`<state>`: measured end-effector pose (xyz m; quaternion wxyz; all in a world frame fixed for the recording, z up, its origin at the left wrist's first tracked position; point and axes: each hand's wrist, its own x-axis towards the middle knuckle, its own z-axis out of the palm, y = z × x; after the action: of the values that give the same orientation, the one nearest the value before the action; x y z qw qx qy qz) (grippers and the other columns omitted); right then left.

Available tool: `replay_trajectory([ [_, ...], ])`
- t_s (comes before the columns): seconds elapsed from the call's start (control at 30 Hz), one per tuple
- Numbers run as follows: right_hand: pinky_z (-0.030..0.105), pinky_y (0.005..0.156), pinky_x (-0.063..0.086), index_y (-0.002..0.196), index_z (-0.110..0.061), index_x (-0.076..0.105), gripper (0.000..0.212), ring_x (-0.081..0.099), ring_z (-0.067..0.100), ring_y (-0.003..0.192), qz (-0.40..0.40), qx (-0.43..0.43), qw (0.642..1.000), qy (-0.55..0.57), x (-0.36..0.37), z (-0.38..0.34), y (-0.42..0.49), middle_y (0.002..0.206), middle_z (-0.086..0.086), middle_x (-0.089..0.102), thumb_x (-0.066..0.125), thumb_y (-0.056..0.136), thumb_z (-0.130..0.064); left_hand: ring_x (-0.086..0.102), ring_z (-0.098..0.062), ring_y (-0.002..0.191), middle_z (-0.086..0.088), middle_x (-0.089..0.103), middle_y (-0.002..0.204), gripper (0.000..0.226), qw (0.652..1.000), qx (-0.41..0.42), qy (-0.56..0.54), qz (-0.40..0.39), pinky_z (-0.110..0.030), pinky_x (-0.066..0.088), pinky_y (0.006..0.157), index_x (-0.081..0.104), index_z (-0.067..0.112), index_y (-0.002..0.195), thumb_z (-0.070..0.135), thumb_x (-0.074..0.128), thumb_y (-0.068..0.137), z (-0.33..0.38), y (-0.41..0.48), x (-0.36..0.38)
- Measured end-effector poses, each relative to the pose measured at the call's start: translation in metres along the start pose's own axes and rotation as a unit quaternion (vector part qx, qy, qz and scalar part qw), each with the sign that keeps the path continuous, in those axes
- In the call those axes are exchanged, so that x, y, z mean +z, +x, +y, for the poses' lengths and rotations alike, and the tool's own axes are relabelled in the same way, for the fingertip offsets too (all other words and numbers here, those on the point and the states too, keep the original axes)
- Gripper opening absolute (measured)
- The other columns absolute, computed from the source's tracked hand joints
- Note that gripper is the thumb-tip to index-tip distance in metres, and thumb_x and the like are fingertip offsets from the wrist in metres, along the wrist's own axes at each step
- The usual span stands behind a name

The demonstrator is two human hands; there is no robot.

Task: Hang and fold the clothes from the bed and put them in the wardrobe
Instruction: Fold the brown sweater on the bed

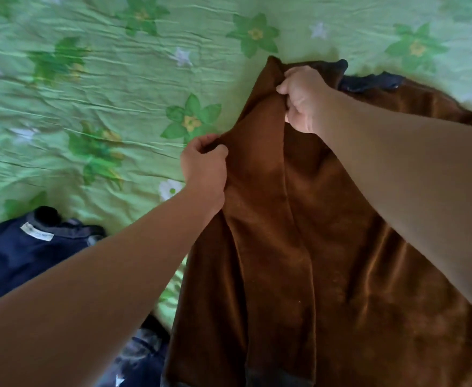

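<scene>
A brown velvety garment [299,247] lies spread over the right half of the bed, with a dark blue inner edge showing at its far end. My left hand [204,169] pinches the garment's left edge between thumb and curled fingers. Farther up, my right hand [303,97] grips a bunched fold near the garment's far end, fingers curled into the cloth. Both forearms reach in from the bottom of the view.
The bed is covered by a wrinkled green sheet [103,93] printed with flowers. A navy garment [19,255] with a white label lies at the lower left. Another dark patterned piece of clothing [142,356] shows at the bottom, beside the brown garment.
</scene>
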<state>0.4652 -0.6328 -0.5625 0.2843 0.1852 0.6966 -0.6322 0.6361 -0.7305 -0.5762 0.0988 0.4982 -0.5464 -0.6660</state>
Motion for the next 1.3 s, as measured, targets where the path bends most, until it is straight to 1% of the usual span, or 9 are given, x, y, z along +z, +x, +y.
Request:
replay_trajectory([
  [0.2,0.052,0.088,0.056,0.128,-0.029,0.049,0.046,0.063,0.023,0.108,0.010,-0.021,1.000,0.005,-0.005,0.034,-0.030,0.124,0.002,0.061,0.072,0.087,-0.028,0.068,-0.020,0.094,0.002,0.048,0.140,0.050,0.998,0.006,0.013,-0.054,-0.029,0.055,0.062,0.063,0.033,0.119,0.005,0.067,0.078,-0.006,0.005,-0.029],
  [0.4,0.044,0.083,0.060,0.124,-0.020,0.059,0.033,0.070,0.028,0.103,-0.071,0.090,0.985,-0.128,-0.063,0.100,-0.127,0.112,0.009,0.069,0.066,0.097,-0.036,0.067,-0.013,0.084,-0.003,0.056,0.109,0.053,0.988,-0.073,-0.043,-0.126,-0.039,0.060,0.069,0.038,0.025,0.133,0.000,0.063,0.093,-0.026,-0.057,-0.056],
  [0.5,0.036,0.077,0.057,0.112,-0.017,0.067,0.025,0.070,0.025,0.097,-0.107,0.153,0.965,-0.186,-0.081,0.127,-0.176,0.107,0.009,0.071,0.067,0.096,-0.035,0.066,-0.019,0.087,-0.003,0.063,0.108,0.045,0.976,-0.134,-0.021,-0.172,-0.038,0.058,0.071,0.043,0.025,0.129,0.005,0.063,0.094,-0.042,-0.080,-0.068],
  [0.63,0.030,0.070,0.050,0.098,-0.011,0.071,0.031,0.067,0.020,0.086,-0.105,0.126,0.938,-0.305,-0.096,0.164,-0.222,0.093,0.008,0.071,0.070,0.092,-0.041,0.069,-0.020,0.100,0.000,0.074,0.110,0.032,0.941,-0.200,0.069,-0.265,-0.035,0.053,0.080,0.060,0.020,0.125,0.023,0.067,0.093,-0.058,-0.110,-0.076],
  [0.83,0.048,0.095,0.056,0.107,-0.015,0.062,0.023,0.070,0.023,0.099,-0.053,0.090,0.985,-0.138,-0.108,0.190,-0.258,0.109,0.004,0.072,0.066,0.095,-0.034,0.073,-0.024,0.101,-0.005,0.075,0.111,0.036,0.964,-0.148,-0.001,-0.220,-0.044,0.059,0.084,0.065,0.018,0.120,0.012,0.075,0.086,-0.064,-0.137,-0.092],
  [0.97,0.036,0.087,0.055,0.118,-0.017,0.057,0.039,0.067,0.021,0.108,-0.105,0.143,0.979,-0.101,-0.112,0.212,-0.287,0.117,-0.003,0.069,0.075,0.090,-0.036,0.072,-0.021,0.101,0.003,0.075,0.111,0.038,0.934,-0.191,0.110,-0.281,-0.044,0.057,0.083,0.061,0.030,0.122,0.022,0.075,0.087,-0.085,-0.158,-0.111],
  [1.1,0.025,0.074,0.051,0.100,-0.023,0.062,0.019,0.069,0.014,0.091,-0.054,0.025,0.968,-0.246,-0.115,0.242,-0.309,0.094,-0.005,0.072,0.075,0.087,-0.019,0.067,-0.019,0.107,-0.002,0.073,0.112,0.034,0.900,-0.174,0.241,-0.320,-0.037,0.054,0.088,0.063,0.021,0.120,0.008,0.070,0.089,-0.120,-0.184,-0.139],
  [1.17,0.029,0.077,0.055,0.101,-0.026,0.061,0.013,0.070,0.016,0.092,-0.026,-0.003,0.981,-0.191,-0.115,0.248,-0.314,0.095,-0.003,0.072,0.070,0.092,-0.025,0.069,-0.020,0.100,-0.004,0.074,0.104,0.023,0.921,-0.137,0.215,-0.294,-0.035,0.054,0.084,0.066,0.015,0.115,0.008,0.065,0.093,-0.126,-0.191,-0.146],
  [1.3,0.040,0.066,0.062,0.110,-0.022,0.052,0.028,0.069,0.024,0.098,-0.093,0.137,0.984,-0.065,-0.118,0.258,-0.330,0.112,0.006,0.066,0.073,0.092,-0.025,0.071,-0.022,0.105,-0.001,0.071,0.119,0.035,0.933,-0.175,0.137,-0.284,-0.050,0.060,0.082,0.057,0.022,0.127,0.017,0.068,0.094,-0.130,-0.204,-0.152],
])
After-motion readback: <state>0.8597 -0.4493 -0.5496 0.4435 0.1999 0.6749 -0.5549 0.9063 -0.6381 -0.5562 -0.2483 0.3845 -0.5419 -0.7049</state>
